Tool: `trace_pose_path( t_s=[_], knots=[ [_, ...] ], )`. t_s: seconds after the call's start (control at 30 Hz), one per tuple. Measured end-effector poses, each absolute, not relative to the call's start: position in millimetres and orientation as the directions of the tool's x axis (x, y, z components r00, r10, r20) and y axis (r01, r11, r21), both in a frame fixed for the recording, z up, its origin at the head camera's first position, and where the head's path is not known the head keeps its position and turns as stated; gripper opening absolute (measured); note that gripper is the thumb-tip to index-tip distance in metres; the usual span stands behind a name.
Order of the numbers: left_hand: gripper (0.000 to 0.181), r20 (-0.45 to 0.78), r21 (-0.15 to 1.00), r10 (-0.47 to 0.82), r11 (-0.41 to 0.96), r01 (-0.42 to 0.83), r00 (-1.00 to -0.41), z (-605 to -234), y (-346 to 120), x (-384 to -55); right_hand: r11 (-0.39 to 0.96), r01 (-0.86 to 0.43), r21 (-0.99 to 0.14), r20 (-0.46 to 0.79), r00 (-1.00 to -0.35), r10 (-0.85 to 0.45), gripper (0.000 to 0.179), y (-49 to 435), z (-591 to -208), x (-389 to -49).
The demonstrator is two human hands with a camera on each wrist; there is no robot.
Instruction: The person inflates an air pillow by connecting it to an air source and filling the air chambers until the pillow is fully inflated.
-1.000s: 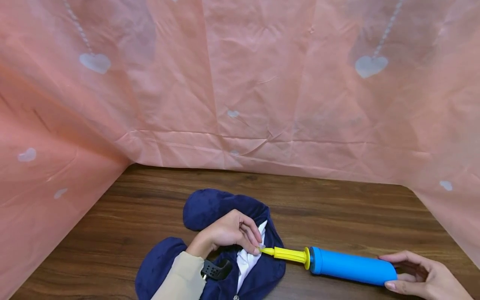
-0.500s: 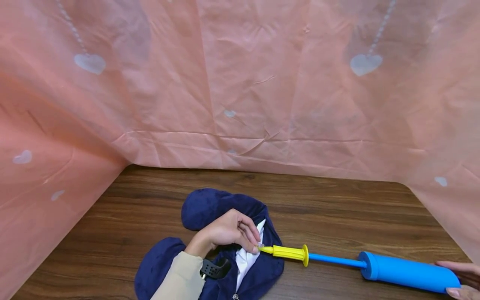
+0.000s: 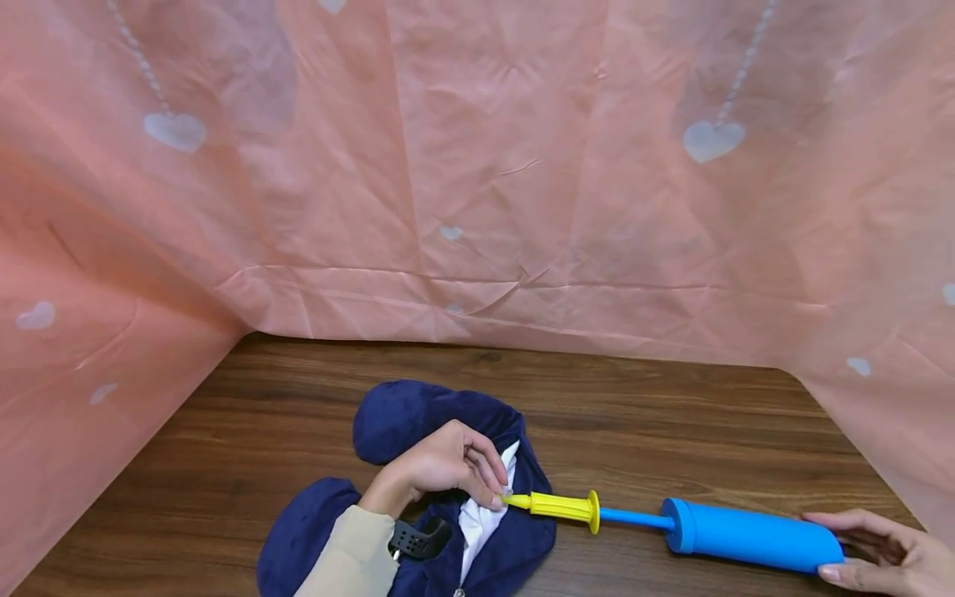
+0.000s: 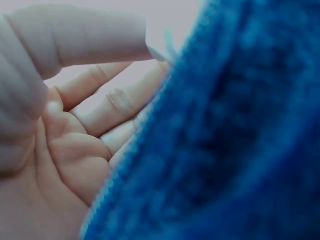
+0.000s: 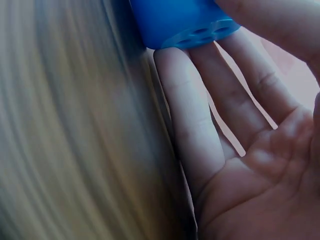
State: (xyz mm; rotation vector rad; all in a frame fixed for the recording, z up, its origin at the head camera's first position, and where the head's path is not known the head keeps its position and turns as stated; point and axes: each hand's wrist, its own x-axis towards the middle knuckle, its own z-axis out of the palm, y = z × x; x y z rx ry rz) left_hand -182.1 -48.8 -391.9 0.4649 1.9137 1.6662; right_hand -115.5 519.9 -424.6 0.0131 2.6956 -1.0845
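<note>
Blue barrel (image 3: 753, 535) sits nearer the yellow handle (image 3: 561, 506) than half a second ago, right hand (image 3: 906, 557) gripping its end. Left hand (image 3: 451, 466) apparently pinches the nozzle tip (image 3: 516, 501), partly hidden.

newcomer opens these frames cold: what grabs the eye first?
Probably the bright blue pump barrel at lower right of the head view, its right end in the right hand, with a thin rod running left to a yellow handle. Next, the navy cushion at bottom centre, its opening showing white fabric where the left hand pinches at the yellow tip. Behind, a pink heart-print sheet fills the upper half.
</note>
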Motion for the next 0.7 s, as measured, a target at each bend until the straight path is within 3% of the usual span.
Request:
trace_pose_path(
  t_s=[0.4, 0.7],
  knots=[
    [0.021, -0.176, 0.983, 0.598, 0.149, -0.107, -0.782, -392.6, -50.3, -182.8, 0.591, 0.067, -0.804, -0.255, -0.936, -0.241, 0.035, 454.0, -414.5, -118.0],
    [0.021, -0.174, 0.982, 0.590, 0.167, -0.092, -0.788, -392.2, -48.9, -181.9, 0.655, 0.049, -0.754, -0.255, -0.941, -0.223, 0.042, 461.7, -407.2, -117.1]
  ],
)
